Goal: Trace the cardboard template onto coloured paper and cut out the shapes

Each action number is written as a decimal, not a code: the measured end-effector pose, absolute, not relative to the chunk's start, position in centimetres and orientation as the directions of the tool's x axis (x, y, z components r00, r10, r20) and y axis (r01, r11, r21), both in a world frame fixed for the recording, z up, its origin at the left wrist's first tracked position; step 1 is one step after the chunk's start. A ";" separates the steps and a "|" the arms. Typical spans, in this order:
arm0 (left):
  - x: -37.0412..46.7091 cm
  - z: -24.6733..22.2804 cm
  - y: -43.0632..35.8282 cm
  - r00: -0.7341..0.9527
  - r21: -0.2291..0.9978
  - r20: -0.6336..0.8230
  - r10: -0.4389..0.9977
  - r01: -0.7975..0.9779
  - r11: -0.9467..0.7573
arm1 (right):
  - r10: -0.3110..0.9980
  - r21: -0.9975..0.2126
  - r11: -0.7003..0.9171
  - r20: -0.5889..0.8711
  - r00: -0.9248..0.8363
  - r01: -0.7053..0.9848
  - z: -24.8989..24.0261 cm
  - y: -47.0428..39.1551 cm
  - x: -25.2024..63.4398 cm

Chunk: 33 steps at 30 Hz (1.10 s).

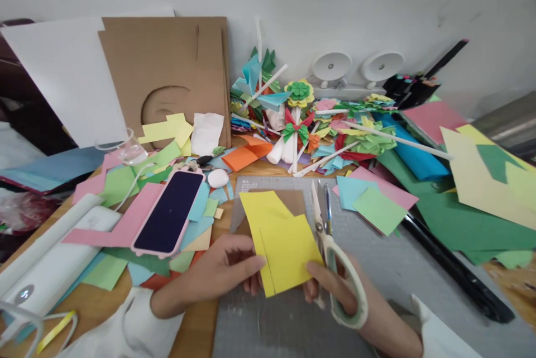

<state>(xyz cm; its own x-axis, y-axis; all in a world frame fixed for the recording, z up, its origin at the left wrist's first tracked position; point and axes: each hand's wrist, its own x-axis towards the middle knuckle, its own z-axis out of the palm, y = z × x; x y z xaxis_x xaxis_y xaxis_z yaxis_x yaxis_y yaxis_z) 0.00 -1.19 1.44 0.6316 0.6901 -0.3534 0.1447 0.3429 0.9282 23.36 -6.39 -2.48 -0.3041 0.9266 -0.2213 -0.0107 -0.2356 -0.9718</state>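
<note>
A piece of yellow paper (288, 249) with a pencil-like line along its left side is held up over the grey cutting mat (268, 324). My left hand (221, 268) pinches its left edge between thumb and fingers. My right hand (335, 282) grips the lower right edge and also carries white-handled scissors (349, 305), with finger loops around the hand. The scissor blades (317, 207) point away from me, beside the paper. Behind the yellow paper lies a brown piece of card (295, 200), partly covered. A pen (328, 210) rests right of the blades.
A phone (170, 215) lies left on coloured paper scraps (121, 187). Cardboard sheets (167, 62) lean on the wall. Folded paper flowers (299, 92) pile up at the back. Small paper squares (379, 210) and a black stick-like tool (456, 268) lie right.
</note>
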 end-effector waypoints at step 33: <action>-1.8 2.3 2.0 -0.122 0.907 -0.303 0.945 -0.340 0.247 | 0.637 -0.822 -0.522 -0.199 -0.745 -0.227 0.0 -7.2 22.4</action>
<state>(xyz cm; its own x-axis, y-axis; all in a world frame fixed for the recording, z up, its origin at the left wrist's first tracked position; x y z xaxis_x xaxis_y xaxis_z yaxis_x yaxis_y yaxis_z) -1.80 1.95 2.35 -0.1216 0.9453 -0.3026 -0.3403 0.2467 0.9074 22.44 -7.20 -0.03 -0.7448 0.6368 -0.1994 -0.2265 -0.5223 -0.8221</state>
